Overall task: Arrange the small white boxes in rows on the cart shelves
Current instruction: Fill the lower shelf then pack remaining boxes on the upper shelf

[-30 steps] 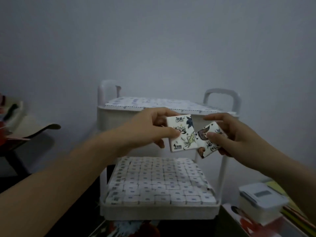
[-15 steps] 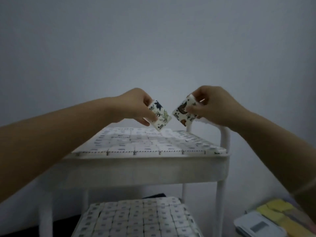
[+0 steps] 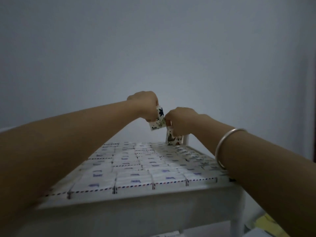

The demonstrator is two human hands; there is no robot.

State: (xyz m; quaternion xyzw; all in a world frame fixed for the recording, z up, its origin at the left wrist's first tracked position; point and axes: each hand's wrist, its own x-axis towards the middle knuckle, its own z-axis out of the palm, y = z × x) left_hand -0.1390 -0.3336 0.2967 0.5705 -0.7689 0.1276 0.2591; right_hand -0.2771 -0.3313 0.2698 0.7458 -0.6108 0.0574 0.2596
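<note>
The white cart's top shelf (image 3: 136, 200) is packed with rows of small white boxes (image 3: 133, 170) edged in red and blue dashes. My left hand (image 3: 145, 105) grips a patterned white box (image 3: 158, 124) in the air above the far end of the shelf. My right hand (image 3: 181, 120) pinches a second patterned box (image 3: 173, 139) and holds it upright, its lower edge touching the boxes at the far right of the shelf. A silver bangle (image 3: 224, 146) circles my right wrist.
A plain grey wall fills the background. One white cart leg (image 3: 236, 224) drops at the right front corner. Yellow and white items (image 3: 266, 224) lie low at the right. A sliver of the lower shelf shows at the bottom edge.
The view rose to the top shelf. Both hands moved farther over it. My right hand lowered its box onto the far right row; my left hand still holds its box aloft.
</note>
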